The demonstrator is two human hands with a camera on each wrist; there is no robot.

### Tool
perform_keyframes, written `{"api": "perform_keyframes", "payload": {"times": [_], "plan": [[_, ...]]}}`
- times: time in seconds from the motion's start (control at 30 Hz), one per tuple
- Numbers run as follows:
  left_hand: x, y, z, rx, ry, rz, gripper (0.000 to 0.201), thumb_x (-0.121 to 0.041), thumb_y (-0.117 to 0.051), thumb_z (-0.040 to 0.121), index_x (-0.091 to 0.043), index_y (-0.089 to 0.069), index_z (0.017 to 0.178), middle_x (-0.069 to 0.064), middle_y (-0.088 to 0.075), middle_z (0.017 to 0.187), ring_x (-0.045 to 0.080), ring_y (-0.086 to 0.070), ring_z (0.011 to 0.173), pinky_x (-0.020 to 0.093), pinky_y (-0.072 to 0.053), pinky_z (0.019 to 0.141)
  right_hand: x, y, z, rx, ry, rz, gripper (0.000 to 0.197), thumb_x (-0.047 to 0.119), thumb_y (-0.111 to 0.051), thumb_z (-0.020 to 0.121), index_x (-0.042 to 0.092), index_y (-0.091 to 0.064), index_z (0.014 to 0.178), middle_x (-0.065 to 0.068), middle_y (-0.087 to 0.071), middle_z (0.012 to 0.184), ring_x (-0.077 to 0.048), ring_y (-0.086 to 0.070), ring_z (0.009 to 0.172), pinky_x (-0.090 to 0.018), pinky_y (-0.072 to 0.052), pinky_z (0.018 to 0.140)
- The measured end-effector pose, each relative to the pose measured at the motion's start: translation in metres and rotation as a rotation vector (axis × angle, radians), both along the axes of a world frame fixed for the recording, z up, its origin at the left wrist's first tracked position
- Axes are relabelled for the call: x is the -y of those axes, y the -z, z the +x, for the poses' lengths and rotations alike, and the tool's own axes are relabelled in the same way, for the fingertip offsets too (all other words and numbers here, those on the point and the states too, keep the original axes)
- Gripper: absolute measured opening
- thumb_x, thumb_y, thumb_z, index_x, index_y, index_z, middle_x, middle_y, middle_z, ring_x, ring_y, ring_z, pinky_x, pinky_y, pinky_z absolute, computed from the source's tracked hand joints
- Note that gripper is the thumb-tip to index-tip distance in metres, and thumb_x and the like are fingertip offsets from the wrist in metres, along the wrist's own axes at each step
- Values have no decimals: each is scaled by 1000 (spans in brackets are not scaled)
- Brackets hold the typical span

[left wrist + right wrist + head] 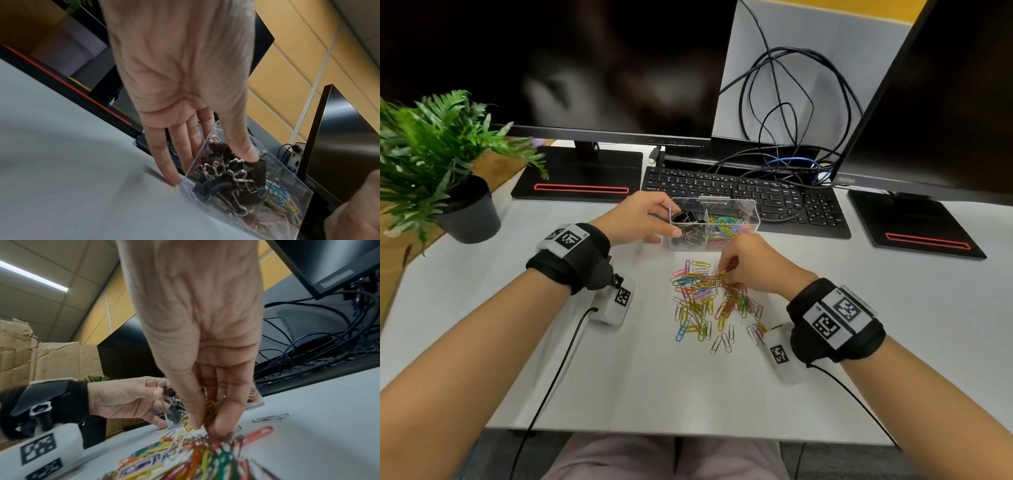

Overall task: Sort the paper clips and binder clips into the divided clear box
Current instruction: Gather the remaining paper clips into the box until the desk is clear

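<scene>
The clear divided box stands in front of the keyboard. Its left compartment holds black binder clips; the right one holds coloured paper clips. My left hand grips the box's left end wall, thumb inside over the binder clips and fingers outside against the wall. A loose pile of coloured paper clips lies on the white table just in front of the box. My right hand is at the pile's far right edge, its thumb and fingers pinching a small bunch of paper clips.
A black keyboard with cables draped over it sits right behind the box. Two monitor stands flank it. A potted plant stands at the left. The table's front edge is near my lap.
</scene>
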State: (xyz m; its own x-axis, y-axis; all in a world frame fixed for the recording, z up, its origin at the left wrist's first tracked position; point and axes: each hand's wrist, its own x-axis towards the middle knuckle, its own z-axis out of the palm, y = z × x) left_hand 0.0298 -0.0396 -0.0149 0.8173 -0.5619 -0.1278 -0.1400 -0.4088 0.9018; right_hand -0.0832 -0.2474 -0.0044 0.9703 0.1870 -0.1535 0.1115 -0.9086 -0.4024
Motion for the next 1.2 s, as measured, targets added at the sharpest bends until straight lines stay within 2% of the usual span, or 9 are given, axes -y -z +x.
{"api": "perform_keyframes", "payload": {"times": [0.17,0.37,0.5,0.53,0.8,0.93,1.03,1.13,1.2], "plan": [[0,1,1,-8,1,1,25,-14,-79,76,-25,-61,91,3,-68,99,15,-65,82,31,-55,67,9,-5,2,2,107,140,13,-7,-69,77,-3,-75,88,-17,-72,81,-25,-70,62,-38,-60,64],[0,2,1,-14,-9,-6,29,-13,-78,76,-20,-64,100,0,-68,94,11,-65,76,31,-55,68,22,-30,11,29,247,289,13,-5,-71,77,1,-75,88,-14,-70,67,-25,-72,63,-19,-56,55],[0,1,1,-15,-13,3,31,-13,-78,77,-17,-63,104,0,-69,96,12,-65,79,28,-55,66,30,-47,28,139,323,371,12,-4,-74,74,4,-76,83,-19,-71,71,-34,-72,71,-43,-61,70],[0,1,1,-13,-14,6,32,-13,-78,77,-16,-63,105,0,-69,97,13,-65,80,28,-55,65,30,-50,33,152,347,377,13,-4,-74,74,5,-76,84,-20,-72,73,-33,-72,72,-45,-60,72],[0,-1,-1,-12,-17,14,34,-13,-77,77,-15,-62,108,1,-68,100,12,-65,80,26,-55,65,18,-43,52,211,328,240,18,0,-71,80,8,-76,96,-7,-71,90,-15,-64,79,-24,-53,80],[0,-1,-1,-10,-16,17,34,-14,-78,77,-17,-63,107,1,-67,101,12,-65,81,26,-55,65,20,-33,49,261,286,266,19,-6,-66,81,3,-75,95,-11,-73,96,-14,-65,86,-24,-52,87],[0,-1,-1,-7,-17,17,32,-13,-78,77,-16,-63,106,2,-68,101,11,-65,80,27,-55,66,26,-33,42,340,299,277,17,-5,-65,81,3,-75,93,-10,-72,91,-13,-63,81,-24,-52,83],[0,0,-1,-4,-14,16,32,-13,-78,77,-15,-63,106,3,-68,100,12,-66,79,28,-56,67,28,-42,26,320,279,226,9,1,-69,80,8,-74,83,-5,-67,76,-12,-59,67,-17,-50,62],[-1,0,-1,-5,-14,12,32,-12,-78,77,-15,-63,105,3,-69,100,13,-65,80,31,-57,69,26,-48,11,180,204,155,6,5,-74,77,10,-71,78,0,-64,69,-8,-55,57,-12,-44,49]]}}
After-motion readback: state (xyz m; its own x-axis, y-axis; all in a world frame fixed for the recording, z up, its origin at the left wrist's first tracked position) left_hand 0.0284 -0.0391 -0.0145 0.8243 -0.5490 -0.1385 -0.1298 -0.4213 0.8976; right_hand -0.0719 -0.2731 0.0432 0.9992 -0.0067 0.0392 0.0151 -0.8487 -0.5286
